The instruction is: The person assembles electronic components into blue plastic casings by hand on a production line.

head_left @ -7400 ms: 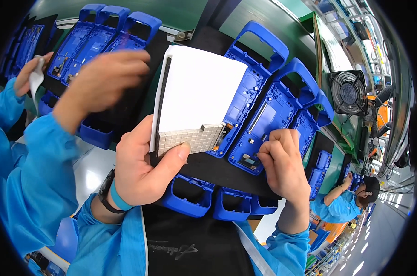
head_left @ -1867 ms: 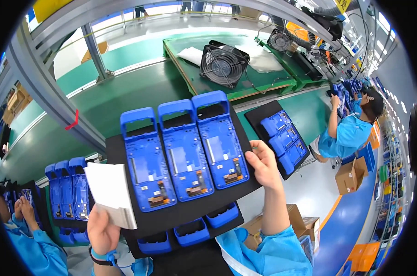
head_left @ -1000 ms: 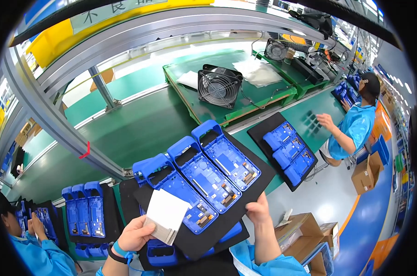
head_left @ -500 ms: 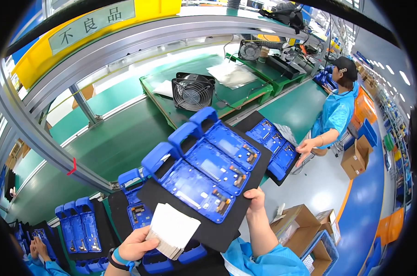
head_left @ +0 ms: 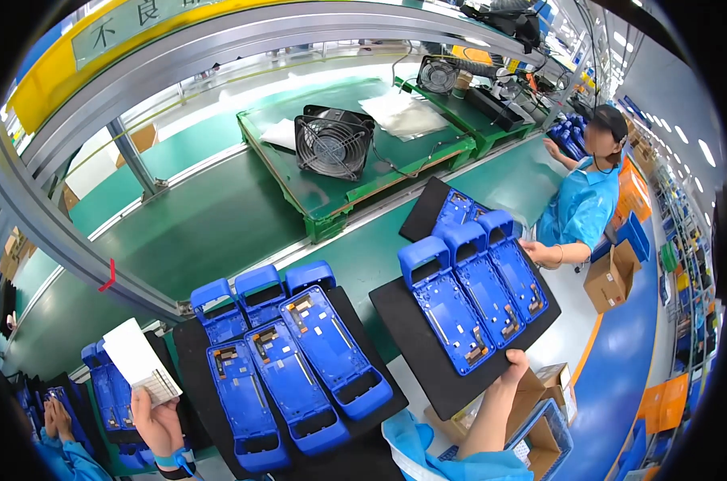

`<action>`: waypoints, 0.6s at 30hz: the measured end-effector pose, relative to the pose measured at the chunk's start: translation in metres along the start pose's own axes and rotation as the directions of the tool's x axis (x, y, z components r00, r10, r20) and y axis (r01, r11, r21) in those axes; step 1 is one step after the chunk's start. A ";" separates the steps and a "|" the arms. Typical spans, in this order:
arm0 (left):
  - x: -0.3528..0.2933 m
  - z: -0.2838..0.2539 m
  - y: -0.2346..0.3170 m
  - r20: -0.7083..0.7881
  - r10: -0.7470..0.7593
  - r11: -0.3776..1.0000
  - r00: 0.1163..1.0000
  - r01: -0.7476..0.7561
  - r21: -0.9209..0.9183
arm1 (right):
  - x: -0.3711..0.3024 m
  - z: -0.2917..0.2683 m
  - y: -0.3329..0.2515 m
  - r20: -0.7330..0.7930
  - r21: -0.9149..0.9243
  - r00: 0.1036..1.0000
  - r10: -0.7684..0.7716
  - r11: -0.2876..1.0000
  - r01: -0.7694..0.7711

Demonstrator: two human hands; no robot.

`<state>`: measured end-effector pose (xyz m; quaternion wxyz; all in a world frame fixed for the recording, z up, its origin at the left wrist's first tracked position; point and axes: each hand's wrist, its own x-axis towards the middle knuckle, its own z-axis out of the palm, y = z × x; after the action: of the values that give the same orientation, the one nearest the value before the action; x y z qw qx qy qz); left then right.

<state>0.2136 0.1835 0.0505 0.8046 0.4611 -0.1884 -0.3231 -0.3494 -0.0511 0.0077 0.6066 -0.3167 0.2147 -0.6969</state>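
My right hand (head_left: 511, 373) grips the near edge of a black board (head_left: 403, 321). Three blue plastic housings (head_left: 447, 321) lie side by side on it, each with a looped handle frame at its far end and small flex circuits inside. At the left, my left hand (head_left: 156, 423) is closed around a stack of white sheets (head_left: 132, 357) held upright. Between my hands, a second black board (head_left: 191, 345) carries more blue housings (head_left: 279, 385). Three of them lie face up, with handle frames toward me; others show behind them.
A co-worker (head_left: 576, 212) stands at the right, one hand by the far edge of my held board. Another person's hands (head_left: 57, 417) work at the far left. A fan (head_left: 334, 144) stands on a green platform (head_left: 299, 188). Cardboard boxes (head_left: 532, 393) sit on the floor at right.
My right hand has carried its board of housings to the right, toward the co-worker. My left hand has moved left with the sheets, uncovering the board of housings between them.
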 end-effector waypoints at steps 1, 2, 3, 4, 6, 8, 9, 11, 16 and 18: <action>-0.003 -0.002 -0.004 -0.007 -0.002 1.000 1.000 0.002 -0.001 | -0.004 -0.006 0.000 0.002 -0.003 1.000 0.006 1.000 -0.006; -0.003 0.002 -0.004 -0.052 -0.007 1.000 0.999 0.007 -0.012 | -0.010 -0.001 0.005 -0.020 0.019 1.000 0.011 1.000 -0.011; -0.004 0.006 -0.004 -0.096 -0.012 1.000 0.995 0.010 -0.024 | -0.013 0.000 0.007 -0.041 0.041 0.999 0.017 0.999 -0.015; -0.004 0.008 -0.003 -0.100 -0.014 1.000 0.995 0.012 -0.022 | -0.017 -0.009 0.009 -0.043 0.040 0.999 0.021 0.999 -0.020; -0.005 0.013 -0.003 -0.024 -0.013 1.000 1.000 0.013 -0.007 | -0.019 -0.028 0.015 -0.006 0.000 1.000 0.012 1.000 -0.012; -0.008 0.020 -0.003 -0.063 -0.004 1.000 0.998 0.003 -0.010 | -0.018 -0.040 0.021 -0.030 0.035 0.998 0.060 0.998 -0.059; -0.009 0.021 -0.003 -0.033 -0.006 1.000 0.999 0.005 -0.014 | -0.015 -0.046 0.025 -0.047 0.057 0.996 0.076 0.996 -0.073; -0.011 0.024 -0.004 -0.027 -0.011 0.999 1.000 0.010 -0.038 | -0.005 -0.058 0.030 -0.064 0.096 0.986 0.151 0.985 -0.145; -0.016 0.028 -0.006 -0.028 -0.015 0.998 0.999 0.014 -0.054 | 0.055 -0.111 0.038 -0.263 -0.069 0.925 0.274 0.951 -0.301; -0.023 0.020 -0.007 -0.005 -0.014 0.999 1.000 0.014 -0.043 | 0.097 -0.102 0.031 -0.368 -0.192 0.880 0.302 0.901 -0.390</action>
<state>0.1826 0.1840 0.0546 0.8125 0.4459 -0.1763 -0.3315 -0.4054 -0.1605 -0.0683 0.6308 -0.2288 0.4558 -0.5849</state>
